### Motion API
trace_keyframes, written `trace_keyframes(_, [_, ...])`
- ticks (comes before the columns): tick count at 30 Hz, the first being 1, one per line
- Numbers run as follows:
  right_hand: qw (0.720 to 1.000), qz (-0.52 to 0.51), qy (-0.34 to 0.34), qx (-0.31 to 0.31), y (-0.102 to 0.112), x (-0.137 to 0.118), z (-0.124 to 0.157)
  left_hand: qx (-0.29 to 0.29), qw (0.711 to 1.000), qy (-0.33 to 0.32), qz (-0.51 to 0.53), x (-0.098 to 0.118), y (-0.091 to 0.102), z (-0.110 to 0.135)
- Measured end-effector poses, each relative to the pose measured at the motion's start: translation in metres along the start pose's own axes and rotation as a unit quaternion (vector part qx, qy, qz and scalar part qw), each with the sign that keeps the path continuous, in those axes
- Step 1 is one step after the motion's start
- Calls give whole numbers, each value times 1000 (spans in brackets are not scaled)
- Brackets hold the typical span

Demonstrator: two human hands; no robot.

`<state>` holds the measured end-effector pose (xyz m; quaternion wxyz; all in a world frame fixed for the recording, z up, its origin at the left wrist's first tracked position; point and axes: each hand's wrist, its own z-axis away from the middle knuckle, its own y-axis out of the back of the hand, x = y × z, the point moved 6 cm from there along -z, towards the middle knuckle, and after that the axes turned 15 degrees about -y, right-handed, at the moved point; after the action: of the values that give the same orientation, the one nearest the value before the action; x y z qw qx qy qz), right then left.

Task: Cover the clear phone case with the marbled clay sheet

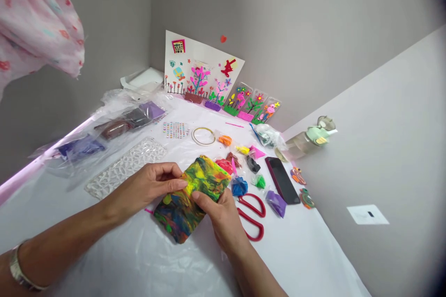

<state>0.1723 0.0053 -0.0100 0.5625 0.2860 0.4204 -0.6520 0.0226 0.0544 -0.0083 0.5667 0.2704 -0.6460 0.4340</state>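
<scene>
A flat rectangular panel covered in marbled clay [195, 204], swirled yellow, green, blue and orange, is held tilted above the table. My left hand [153, 181] grips its upper left edge, thumb on the face and the other fingers curled behind. My right hand [219, 213] holds the right edge, its thumb pressing the yellow middle; its other fingers are mostly hidden behind the panel. Red-handled scissors [256, 229] lie just right of my right hand, their blades out of sight. A lump of blue clay in wrap [239, 186] sits close by.
Several small clay packets surround a purple packet [276, 203] and a phone [283, 181] at right. A clear textured sheet [127, 167] and bagged clay [113, 128] lie left. A decorated board [205, 62] and a bottle [306, 141] stand behind.
</scene>
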Motion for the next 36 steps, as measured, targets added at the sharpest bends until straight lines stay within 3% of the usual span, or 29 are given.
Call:
trace_keyframes(11, [1000, 10, -12, -25, -6, -2, 3, -13, 998, 31, 54, -6, -4, 1])
trace_keyframes(16, [996, 30, -16, -82, -13, 1, 5, -32, 995, 64, 63, -13, -6, 5])
trace_keyframes(26, [995, 47, -27, -81, -14, 0, 6, -32, 996, 57, 66, -11, -8, 7])
trace_keyframes(36, [991, 46, -33, -119, -18, 1, 6, -35, 995, 39, 86, -10, -10, 4])
